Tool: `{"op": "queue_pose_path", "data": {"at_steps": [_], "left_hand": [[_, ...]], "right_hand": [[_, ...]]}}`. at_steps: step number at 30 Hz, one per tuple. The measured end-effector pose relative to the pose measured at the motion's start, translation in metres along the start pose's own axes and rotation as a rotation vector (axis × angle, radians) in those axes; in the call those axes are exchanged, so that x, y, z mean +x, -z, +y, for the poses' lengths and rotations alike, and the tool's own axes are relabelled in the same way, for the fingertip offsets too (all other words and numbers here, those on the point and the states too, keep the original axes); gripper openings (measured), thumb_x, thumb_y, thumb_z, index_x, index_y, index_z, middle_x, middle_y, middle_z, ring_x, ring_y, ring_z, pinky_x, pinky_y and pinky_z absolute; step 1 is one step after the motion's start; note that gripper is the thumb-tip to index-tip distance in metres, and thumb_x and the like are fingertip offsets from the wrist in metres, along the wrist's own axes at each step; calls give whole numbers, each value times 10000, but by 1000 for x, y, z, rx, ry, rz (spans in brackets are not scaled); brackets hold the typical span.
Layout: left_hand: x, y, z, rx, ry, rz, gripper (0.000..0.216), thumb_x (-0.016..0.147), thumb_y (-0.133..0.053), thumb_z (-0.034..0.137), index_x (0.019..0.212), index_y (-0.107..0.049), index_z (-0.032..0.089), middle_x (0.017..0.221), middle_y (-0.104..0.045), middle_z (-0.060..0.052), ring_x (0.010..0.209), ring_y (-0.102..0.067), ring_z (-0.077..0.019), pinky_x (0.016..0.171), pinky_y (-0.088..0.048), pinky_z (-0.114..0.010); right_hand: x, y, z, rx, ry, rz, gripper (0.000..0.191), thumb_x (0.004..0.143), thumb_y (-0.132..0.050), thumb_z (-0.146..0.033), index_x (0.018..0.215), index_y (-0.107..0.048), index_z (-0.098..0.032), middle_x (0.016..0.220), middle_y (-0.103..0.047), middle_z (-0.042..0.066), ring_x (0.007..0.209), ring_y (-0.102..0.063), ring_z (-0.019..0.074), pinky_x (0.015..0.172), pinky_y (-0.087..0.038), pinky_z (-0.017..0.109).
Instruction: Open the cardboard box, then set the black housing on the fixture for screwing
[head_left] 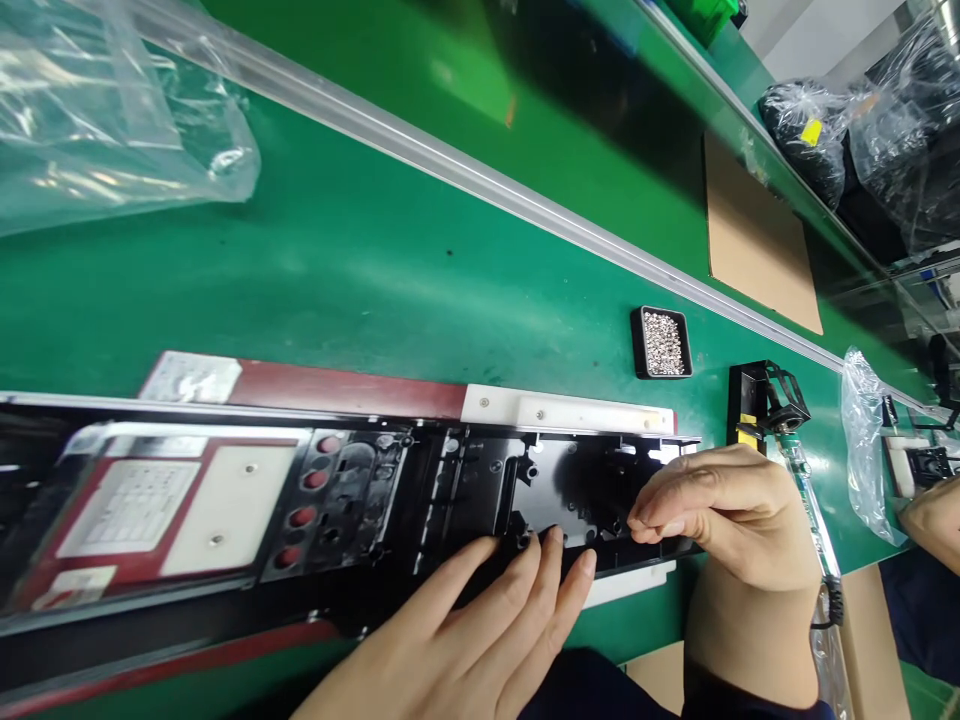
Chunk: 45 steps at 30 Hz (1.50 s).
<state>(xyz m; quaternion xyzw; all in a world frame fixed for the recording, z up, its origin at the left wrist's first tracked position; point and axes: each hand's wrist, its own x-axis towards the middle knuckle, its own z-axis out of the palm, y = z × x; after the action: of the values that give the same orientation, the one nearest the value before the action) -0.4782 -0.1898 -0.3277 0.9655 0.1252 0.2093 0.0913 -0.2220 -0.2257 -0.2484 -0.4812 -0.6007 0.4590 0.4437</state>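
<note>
A long black plastic panel (480, 480) lies in a red and white fixture (570, 410) on the green table. My left hand (480, 630) rests flat on the panel's near edge, fingers spread and pointing away. My right hand (720, 510) is at the panel's right end with fingertips pinched together against the black plastic; whether something small sits between them I cannot tell.
A small black tray of silver screws (662, 342) sits beyond the panel. A black tool stand (765, 400) is to its right, a cardboard sheet (757, 240) farther back, clear plastic bags (112, 110) at top left. Another person's hand (934, 520) shows at the right edge.
</note>
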Motion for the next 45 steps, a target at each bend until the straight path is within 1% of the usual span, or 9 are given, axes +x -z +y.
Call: {"op": "queue_pose_path", "data": {"at_steps": [4, 6, 10, 13, 16, 26, 31, 37, 45], "left_hand": [[-6, 1, -3, -34, -30, -6, 468, 1108, -241, 174, 1511, -474, 126, 1439, -555, -95, 1343, -469, -205, 1337, -84, -447], [-5, 2, -1, -13, -27, -23, 466, 1104, -277, 208, 1522, -470, 138, 1455, -548, -107, 1371, -460, -227, 1332, -126, -463], [0, 4, 6, 36, 20, -48, 508, 1058, -464, 368, 1535, -478, 191, 1466, -554, -126, 1424, -443, -292, 1296, -255, -501], [4, 4, 10, 43, 26, -61, 561, 1034, -513, 428, 1541, -468, 192, 1480, -544, -134, 1437, -435, -312, 1284, -286, -512], [6, 4, 10, 38, 16, -71, 572, 1032, -518, 444, 1543, -465, 190, 1487, -538, -135, 1443, -431, -315, 1282, -293, -513], [4, 6, 9, 31, -2, -115, 578, 1033, -524, 458, 1540, -465, 188, 1489, -536, -136, 1443, -431, -318, 1279, -298, -512], [3, 6, 7, 27, -6, -116, 582, 1035, -521, 466, 1543, -461, 188, 1494, -530, -136, 1445, -427, -319, 1279, -298, -510], [2, 6, 6, 24, -2, -119, 586, 1036, -523, 476, 1542, -460, 188, 1495, -529, -137, 1443, -429, -320, 1277, -302, -507], [1, 10, 2, 20, -5, -107, 580, 1045, -509, 461, 1553, -442, 189, 1491, -532, -136, 1429, -444, -313, 1275, -298, -496]], "right_hand": [[-1, -3, -4, -116, -2, -34, 168, 1029, -602, 5, 1093, -712, -104, 997, -710, 81, 939, -709, 161, 813, -593, 198], [-1, -4, -6, -198, 1, -58, 141, 1062, -575, -37, 1080, -701, -98, 1027, -687, 92, 937, -677, 160, 812, -554, 235], [2, -3, -7, -374, 13, -147, 215, 1121, -518, -151, 1036, -712, -120, 986, -626, 83, 929, -531, 198, 856, -417, 353], [2, -1, -7, -404, -28, -204, 161, 1095, -541, -99, 1044, -690, -133, 987, -646, 56, 934, -503, 207, 893, -370, 381], [0, -1, -6, -418, -58, -223, 156, 1045, -569, -18, 1038, -674, -134, 985, -657, 44, 959, -509, 211, 921, -370, 386], [1, -1, -8, -487, -62, -211, 226, 1018, -526, 22, 946, -682, -125, 974, -602, 57, 966, -500, 202, 941, -346, 388], [3, 4, -5, -460, -70, -227, 194, 1052, -558, -40, 944, -694, -126, 996, -611, 68, 982, -514, 207, 931, -360, 383], [6, 3, -2, -474, -32, -230, 288, 1131, -483, -147, 927, -687, -137, 967, -624, 82, 950, -517, 210, 913, -372, 390], [6, 4, -1, -423, -57, -188, 183, 1036, -602, -31, 899, -680, -125, 942, -596, 62, 955, -516, 202, 922, -376, 377]]}}
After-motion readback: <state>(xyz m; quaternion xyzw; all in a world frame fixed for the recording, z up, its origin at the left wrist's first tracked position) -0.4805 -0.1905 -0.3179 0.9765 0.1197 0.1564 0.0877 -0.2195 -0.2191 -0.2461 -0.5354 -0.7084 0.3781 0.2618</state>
